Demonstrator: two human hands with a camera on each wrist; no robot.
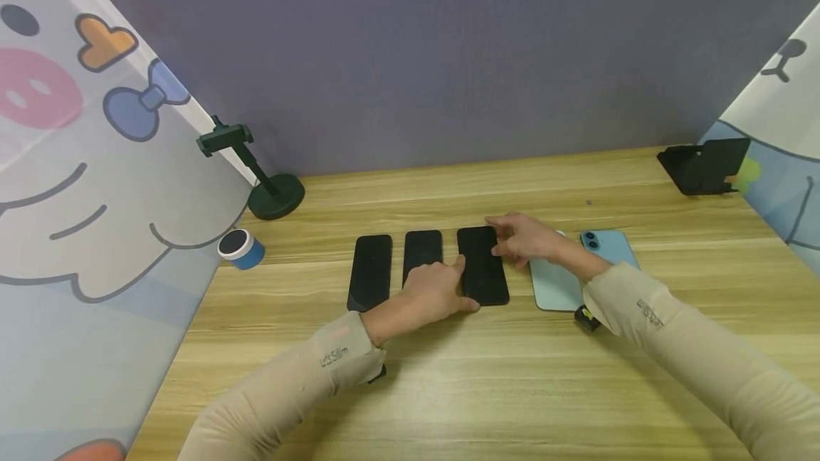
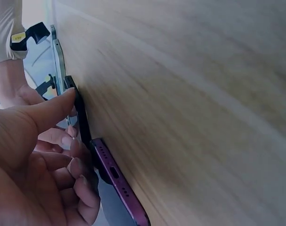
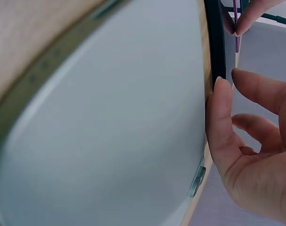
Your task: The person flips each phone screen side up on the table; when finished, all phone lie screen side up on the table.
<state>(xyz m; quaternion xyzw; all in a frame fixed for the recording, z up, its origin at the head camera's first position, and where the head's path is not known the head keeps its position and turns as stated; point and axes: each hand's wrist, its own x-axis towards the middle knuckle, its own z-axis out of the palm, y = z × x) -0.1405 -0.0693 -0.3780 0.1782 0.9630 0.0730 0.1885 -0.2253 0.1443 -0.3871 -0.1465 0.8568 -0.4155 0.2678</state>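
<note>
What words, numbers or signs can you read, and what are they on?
"Let's Slim", it seems: the left sleeve, slightly blurry.
"Let's...": the right sleeve, the rest too blurred.
Yellow label by the right wrist: too small and blurred to read.

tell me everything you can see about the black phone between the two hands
The black phone is a slim slab with rounded corners, a dark, glassy-looking face and a dark edge. It lies face up on the wooden table, third from the left in a row of five phones, its long sides running away from the person. The left hand has its thumb at the near end; the right hand has its thumb against the right edge. Its back is hidden.
</note>
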